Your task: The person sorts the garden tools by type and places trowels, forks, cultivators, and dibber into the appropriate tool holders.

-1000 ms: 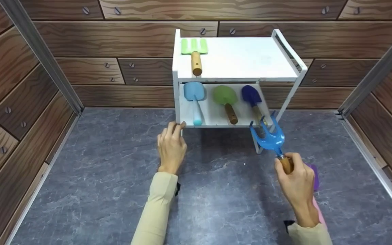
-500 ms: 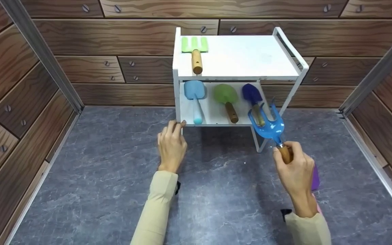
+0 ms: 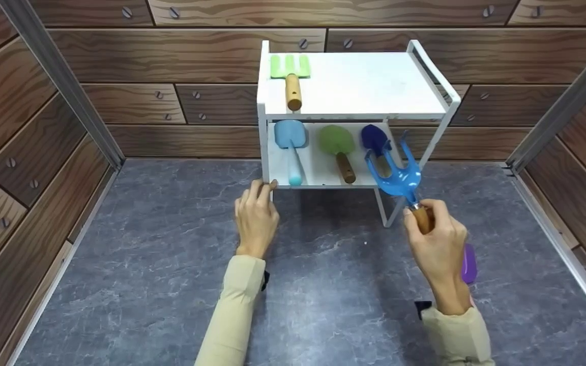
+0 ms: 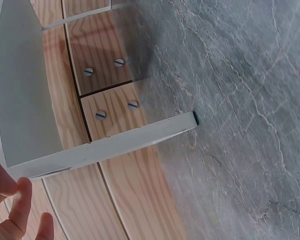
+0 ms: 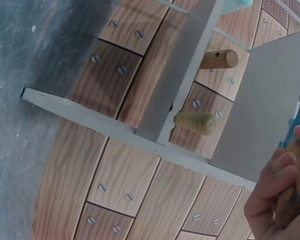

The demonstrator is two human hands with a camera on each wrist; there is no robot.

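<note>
My right hand (image 3: 438, 241) grips the wooden handle of a blue hand cultivator (image 3: 400, 179), its tines pointing up and away. In the head view the tines overlap the right end of a white two-tier rack's lower shelf, in front of a dark blue trowel (image 3: 374, 138). In the right wrist view, fingers curl round the cultivator's handle (image 5: 296, 185). My left hand (image 3: 257, 218) holds the front left corner of the white rack (image 3: 354, 84) at lower-shelf height, thumb at the shelf's edge. A green trowel (image 3: 337, 140) and a light blue shovel (image 3: 290, 134) lie on that shelf.
A light green hand fork (image 3: 291, 67) with a wooden handle lies at the left of the top shelf. A purple object (image 3: 469, 264) lies on the grey floor (image 3: 171, 284), partly behind my right hand. Wood-patterned walls (image 3: 196, 56) stand on three sides.
My right hand has moved up and slightly left with the cultivator, whose tines now overlap more of the lower shelf. The left hand keeps its place at the rack's corner.
</note>
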